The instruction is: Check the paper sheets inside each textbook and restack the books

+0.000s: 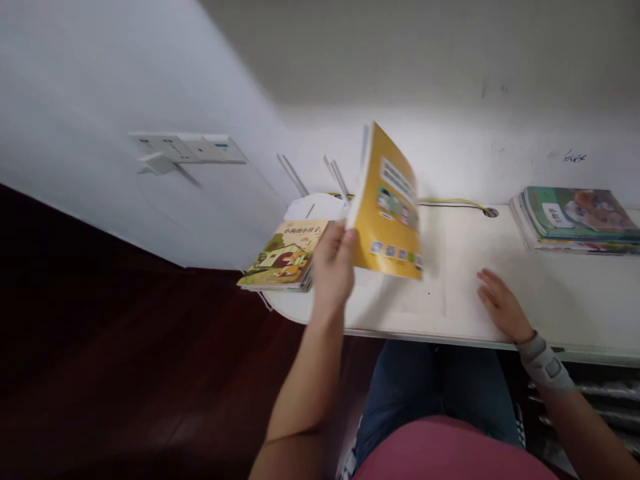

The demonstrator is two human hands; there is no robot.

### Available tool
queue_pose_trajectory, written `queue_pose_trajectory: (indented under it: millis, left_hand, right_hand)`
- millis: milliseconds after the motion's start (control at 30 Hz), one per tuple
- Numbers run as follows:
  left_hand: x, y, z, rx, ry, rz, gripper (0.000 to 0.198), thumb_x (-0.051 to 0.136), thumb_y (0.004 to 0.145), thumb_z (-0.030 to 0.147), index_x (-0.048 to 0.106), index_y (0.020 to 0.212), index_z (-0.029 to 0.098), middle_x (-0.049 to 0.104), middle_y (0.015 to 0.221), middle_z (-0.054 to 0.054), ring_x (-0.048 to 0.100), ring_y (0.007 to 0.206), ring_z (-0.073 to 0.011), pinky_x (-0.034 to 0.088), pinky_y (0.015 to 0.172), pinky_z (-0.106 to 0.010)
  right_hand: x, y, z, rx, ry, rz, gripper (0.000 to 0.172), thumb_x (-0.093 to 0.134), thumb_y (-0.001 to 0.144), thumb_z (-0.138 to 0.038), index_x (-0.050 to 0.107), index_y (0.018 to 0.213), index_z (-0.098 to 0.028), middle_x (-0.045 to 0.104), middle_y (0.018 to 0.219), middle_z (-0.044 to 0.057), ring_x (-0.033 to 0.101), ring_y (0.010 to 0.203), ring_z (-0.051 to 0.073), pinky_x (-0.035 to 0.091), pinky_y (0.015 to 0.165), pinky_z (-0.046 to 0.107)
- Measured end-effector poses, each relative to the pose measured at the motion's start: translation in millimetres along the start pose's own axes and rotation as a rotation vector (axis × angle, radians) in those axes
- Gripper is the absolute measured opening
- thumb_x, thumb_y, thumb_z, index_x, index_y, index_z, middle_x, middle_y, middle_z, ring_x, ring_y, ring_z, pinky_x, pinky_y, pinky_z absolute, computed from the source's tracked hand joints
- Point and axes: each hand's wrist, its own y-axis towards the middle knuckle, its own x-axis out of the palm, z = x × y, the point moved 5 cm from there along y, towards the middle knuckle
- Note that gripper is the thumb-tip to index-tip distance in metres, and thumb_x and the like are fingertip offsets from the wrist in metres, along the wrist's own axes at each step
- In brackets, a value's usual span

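My left hand (335,263) grips a yellow book (393,207) by its lower left edge and holds it upright, tilted, above the white table (410,313). Just left of that hand lies a stack of picture books (283,257) at the table's rounded left end. My right hand (503,307) is near the front edge of the table with its fingers apart and nothing in it. Farther right, against the wall, sits another stack of books (580,213) with a green cover on top.
A white router (313,207) with upright antennas stands behind the left stack. A yellow cable (450,200) runs along the wall to a round hole (491,213). A plug (159,163) sits in the wall sockets (200,148) at left.
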Motion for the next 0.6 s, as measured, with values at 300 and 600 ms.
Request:
queue_pose_trajectory:
  millis: [300, 600]
  left_hand:
    - [85.2, -92, -86, -0.295, 0.077, -0.419, 0.036, 0.032, 0.092, 0.041, 0.056, 0.102, 0.016, 0.067, 0.101, -0.01, 0.063, 0.093, -0.021, 0.047, 0.085, -0.036]
    - [78.9, -95, -96, -0.031, 0.793, -0.476, 0.044, 0.018, 0.094, 0.021, 0.048, 0.12, 0.003, 0.05, 0.132, -0.024, 0.037, 0.132, -0.0311, 0.019, 0.108, -0.058]
  right_hand:
    - [4, -14, 44, 0.015, -0.302, -0.102, 0.044, 0.026, 0.092, -0.021, 0.049, 0.13, -0.013, 0.052, 0.133, 0.016, 0.045, 0.125, 0.026, 0.04, 0.099, 0.045]
    - [2, -15, 39, 0.013, -0.333, -0.117, 0.045, 0.028, 0.092, -0.022, 0.047, 0.131, -0.011, 0.05, 0.134, 0.017, 0.044, 0.126, 0.026, 0.038, 0.1, 0.045]
